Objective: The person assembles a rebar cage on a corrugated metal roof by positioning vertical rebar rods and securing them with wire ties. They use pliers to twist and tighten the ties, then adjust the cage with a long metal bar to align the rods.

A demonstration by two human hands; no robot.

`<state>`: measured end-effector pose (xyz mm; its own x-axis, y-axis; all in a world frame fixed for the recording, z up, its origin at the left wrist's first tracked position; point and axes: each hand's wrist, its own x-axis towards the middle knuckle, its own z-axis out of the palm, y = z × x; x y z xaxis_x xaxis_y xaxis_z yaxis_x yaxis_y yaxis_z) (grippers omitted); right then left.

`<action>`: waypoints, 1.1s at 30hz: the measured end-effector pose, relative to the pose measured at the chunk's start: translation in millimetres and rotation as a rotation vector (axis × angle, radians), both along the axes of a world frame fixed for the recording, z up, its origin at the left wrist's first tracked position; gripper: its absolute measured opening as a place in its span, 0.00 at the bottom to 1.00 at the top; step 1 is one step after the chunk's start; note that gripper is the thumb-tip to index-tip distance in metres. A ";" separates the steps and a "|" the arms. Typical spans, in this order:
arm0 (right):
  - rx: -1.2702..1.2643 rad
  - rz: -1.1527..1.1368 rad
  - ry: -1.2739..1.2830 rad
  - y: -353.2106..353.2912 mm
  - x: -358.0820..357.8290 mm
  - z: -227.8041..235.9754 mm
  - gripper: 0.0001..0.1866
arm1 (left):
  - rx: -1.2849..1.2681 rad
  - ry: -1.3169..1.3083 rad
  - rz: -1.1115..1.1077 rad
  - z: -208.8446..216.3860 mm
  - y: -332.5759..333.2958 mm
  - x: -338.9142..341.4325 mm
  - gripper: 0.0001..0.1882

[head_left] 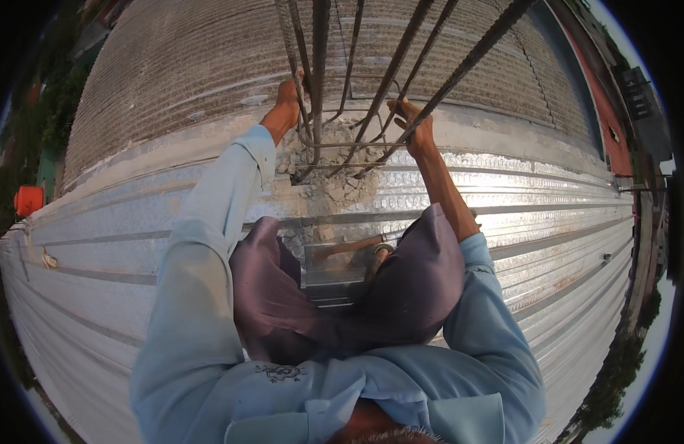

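Several ribbed steel reinforcing bars [319, 63] rise from broken concrete [346, 189] in front of me. A thin bent steel stirrup [357, 143] goes around the bars a little above their base. My left hand [286, 105] is closed at the stirrup's left side, its fingertips partly hidden behind the bars. On the right side, my right hand [414, 122] has its fingers bent around the stirrup, beside the outermost leaning bar. Both arms reach forward, past my bent knees.
A brown wooden handle [351, 246] lies between my legs on the shiny corrugated metal sheet [542, 200]. Beyond a concrete ledge [497, 133] stretches a rough, weathered corrugated roof [179, 66]. An orange-red container [29, 200] stands at the far left. A red wall [595, 96] borders the right.
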<state>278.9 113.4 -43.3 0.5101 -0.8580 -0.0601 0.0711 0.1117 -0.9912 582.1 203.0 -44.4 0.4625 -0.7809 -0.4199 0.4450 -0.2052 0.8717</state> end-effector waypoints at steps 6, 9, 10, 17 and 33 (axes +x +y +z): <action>0.045 -0.035 -0.082 0.2 14.8 -0.3 0.26 | -0.225 -0.015 -0.036 -14.8 5.3 9.4 0.21; -0.093 -0.072 -0.080 5.5 2.3 -7.0 0.24 | -0.243 0.001 0.093 -11.1 5.8 -17.7 0.19; -0.166 -0.079 -0.112 5.0 7.6 -4.4 0.24 | -0.274 -0.065 0.075 -11.0 1.4 -8.5 0.19; 0.177 -0.074 -0.058 -1.4 -8.6 -36.8 0.26 | -0.252 0.002 -0.116 -20.8 2.8 -1.0 0.22; 0.189 -0.058 -0.097 -14.3 31.2 -39.3 0.30 | -0.407 0.080 -0.189 -52.8 -14.7 31.5 0.16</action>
<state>310.1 99.1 -82.6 0.4714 -0.8643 -0.1756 0.1772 0.2879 -0.9411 613.6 188.4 -97.2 0.2745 -0.9573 -0.0902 0.5015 0.0626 0.8629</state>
